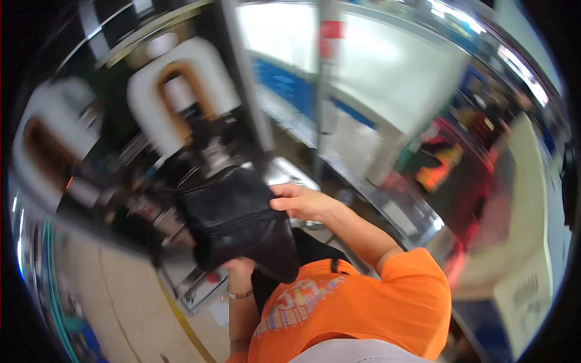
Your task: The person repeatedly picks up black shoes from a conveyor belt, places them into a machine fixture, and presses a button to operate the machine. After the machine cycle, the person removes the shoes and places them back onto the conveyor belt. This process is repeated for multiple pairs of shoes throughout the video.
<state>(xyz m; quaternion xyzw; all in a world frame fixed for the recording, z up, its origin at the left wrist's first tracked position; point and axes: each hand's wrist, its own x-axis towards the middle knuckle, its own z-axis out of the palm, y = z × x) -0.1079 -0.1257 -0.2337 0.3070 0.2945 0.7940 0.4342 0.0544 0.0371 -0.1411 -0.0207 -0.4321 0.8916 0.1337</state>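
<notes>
Holding a black, limp fabric piece (236, 221) up over the blurred grey machine worktop (200, 284): right hand (302, 201) pinches its upper edge, left hand (242, 267) grips underneath, apparently keeping it spread; both grips clamped on cloth.

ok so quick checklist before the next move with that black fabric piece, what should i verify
1. Right hand has a grip on the black fabric piece at its upper right edge: ok.
2. Left hand supports the fabric from below: ok, though its fingers are hidden.
3. Fabric flat, unfolded: not ok, it sags and bunches.
4. Fabric clear of the machine behind: cannot tell, picture is blurred.
5. Bracelet on the left wrist clear of the fabric: ok.
</notes>
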